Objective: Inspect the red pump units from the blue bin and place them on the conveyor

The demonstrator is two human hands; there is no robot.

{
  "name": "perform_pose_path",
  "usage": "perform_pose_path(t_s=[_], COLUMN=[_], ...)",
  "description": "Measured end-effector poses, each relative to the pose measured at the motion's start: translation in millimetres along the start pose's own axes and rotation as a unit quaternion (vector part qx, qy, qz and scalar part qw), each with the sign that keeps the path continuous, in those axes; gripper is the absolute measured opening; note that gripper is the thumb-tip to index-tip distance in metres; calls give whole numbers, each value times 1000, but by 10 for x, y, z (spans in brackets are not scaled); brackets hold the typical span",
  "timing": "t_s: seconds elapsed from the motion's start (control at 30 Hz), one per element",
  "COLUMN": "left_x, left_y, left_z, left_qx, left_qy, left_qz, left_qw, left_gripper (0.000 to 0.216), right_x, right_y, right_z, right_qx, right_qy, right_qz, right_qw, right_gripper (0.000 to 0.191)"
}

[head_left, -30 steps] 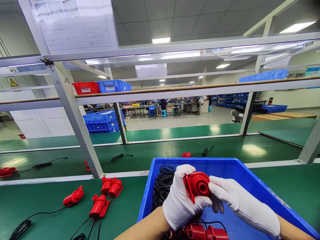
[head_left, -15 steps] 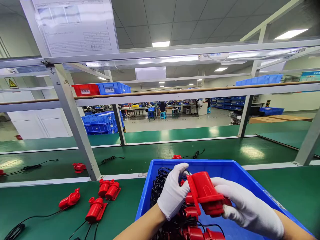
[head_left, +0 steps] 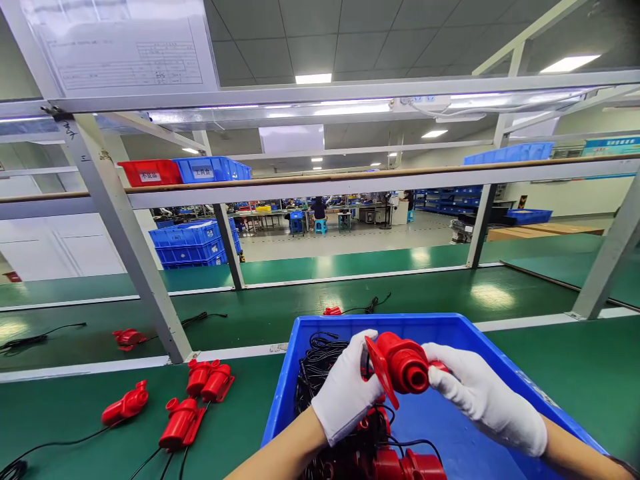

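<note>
Both hands wear white gloves and share a hold on one red plastic pump [head_left: 400,360] above the blue bin [head_left: 463,327]. My left hand [head_left: 347,383] grips its flat base flange, with thumb and fingers closed. At the other side, the fingers of my right hand [head_left: 483,397] are closed round a short side stub. A round, ringed opening on the pump faces toward me. Below, in the bin's left part, lie coiled black cables [head_left: 317,363] and more red pumps [head_left: 407,465], partly hidden by my left arm.
Several red pumps with black cables lie on the green bench at left, one of them a pump on its side [head_left: 125,403]. A grey metal post [head_left: 133,253] rises behind them. Further pumps lie on the belt beyond the white rail. A shelf carries a red box [head_left: 150,173] and blue boxes.
The pump has turned in my hands, so its round ringed opening now faces me. My right hand has shifted slightly left. The camera view has swung a little to the right.
</note>
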State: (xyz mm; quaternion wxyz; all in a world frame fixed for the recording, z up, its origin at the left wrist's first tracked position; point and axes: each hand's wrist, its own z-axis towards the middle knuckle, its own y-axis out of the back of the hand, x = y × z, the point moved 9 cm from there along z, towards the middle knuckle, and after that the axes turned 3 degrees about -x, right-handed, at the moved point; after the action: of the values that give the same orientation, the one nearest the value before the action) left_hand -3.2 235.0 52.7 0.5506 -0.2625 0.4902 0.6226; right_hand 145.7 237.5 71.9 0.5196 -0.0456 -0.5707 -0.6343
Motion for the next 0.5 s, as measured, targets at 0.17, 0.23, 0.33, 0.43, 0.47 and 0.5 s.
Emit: perform_pose_path(t_s=[0.17, 0.23, 0.33, 0.43, 0.47, 0.5], left_x=[-22, -70, -136, -103, -82, -54], left_y=[-20, 8, 30, 82, 111, 141], left_z=[-59, -71, -63, -18, 0, 19], left_qx=[-16, -31, -33, -42, -50, -58], left_qy=[3, -21, -49, -26, -17, -8], left_qz=[8, -5, -47, -103, -122, -142], left_qw=[1000, 999, 997, 993, 991, 988], left_gripper=[98, 102, 78, 59, 57, 55], right_x=[-21, -37, -39, -118, -190, -287], right_y=[10, -27, -114, -275, -355, -447], right_z=[10, 19, 61, 91, 78, 49], right_qx=[-9, 1, 46, 136, 172, 208], right_qy=[-15, -34, -35, -27, -27, -28], right_qz=[28, 41, 71, 65, 27, -29], right_qw=[999, 999, 996, 988, 984, 977], right_gripper=[61, 60, 59, 52, 47, 41])
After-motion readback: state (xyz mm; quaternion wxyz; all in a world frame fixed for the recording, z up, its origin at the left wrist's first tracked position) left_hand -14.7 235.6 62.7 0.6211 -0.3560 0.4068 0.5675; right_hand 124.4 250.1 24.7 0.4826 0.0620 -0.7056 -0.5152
